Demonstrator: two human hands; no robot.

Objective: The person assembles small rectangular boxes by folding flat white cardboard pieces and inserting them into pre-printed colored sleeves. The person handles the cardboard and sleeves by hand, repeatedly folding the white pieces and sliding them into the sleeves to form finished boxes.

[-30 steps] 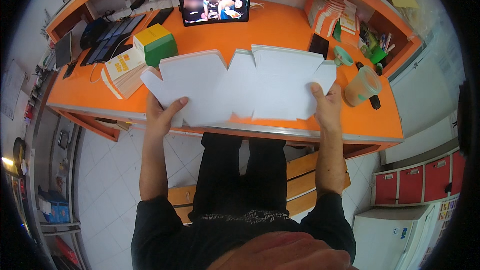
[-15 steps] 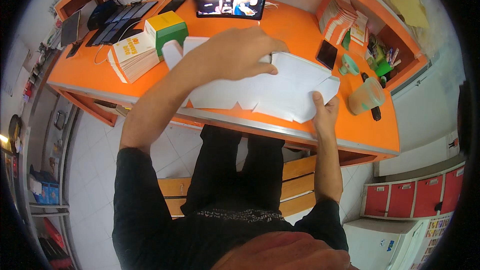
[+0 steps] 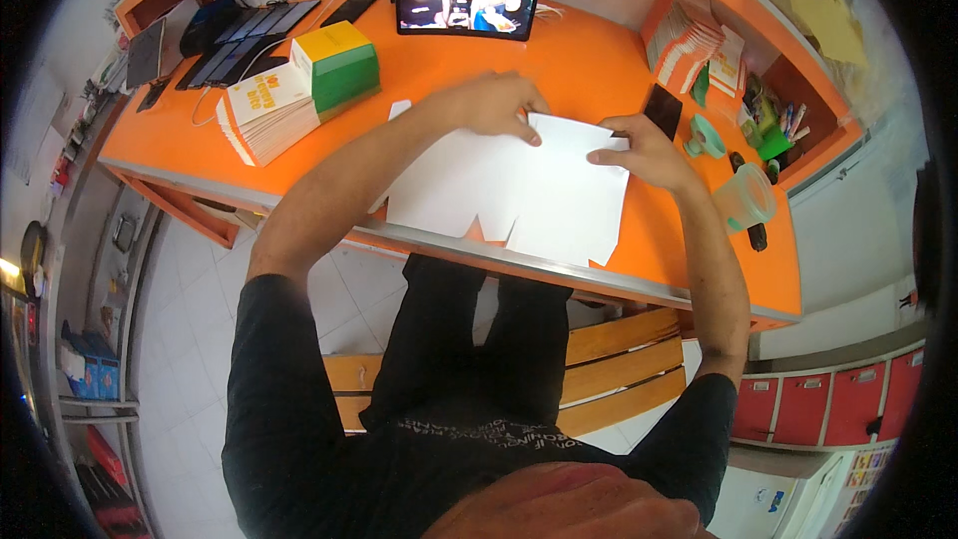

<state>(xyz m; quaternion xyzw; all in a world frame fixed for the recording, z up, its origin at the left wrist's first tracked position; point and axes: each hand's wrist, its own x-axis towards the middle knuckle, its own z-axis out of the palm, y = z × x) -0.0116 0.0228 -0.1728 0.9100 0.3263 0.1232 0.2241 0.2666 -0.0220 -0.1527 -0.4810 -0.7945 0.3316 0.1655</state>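
Observation:
A white die-cut card blank [image 3: 559,190] with notches along its near side lies at the front of the orange desk, and its near edge reaches the metal trim. My left hand [image 3: 499,108] is closed on the far edge near the middle, thumb over the white face and fingers behind. At the far right corner my right hand [image 3: 649,152] pinches the blank between thumb and fingers. The fingertips behind the card are hidden. Part of the blank's left side lies under my left forearm.
To the left stand a stack of folded printed cartons [image 3: 261,110] and a green and yellow box [image 3: 337,65]. A lit tablet [image 3: 466,0] stands at the back. On the right are a phone [image 3: 662,111], a small green fan [image 3: 704,137] and a clear plastic cup [image 3: 744,197].
My right hand has moved from the blank's near right side up to its far right corner. The blank's right part now lies flatter, its side flap no longer sticking out.

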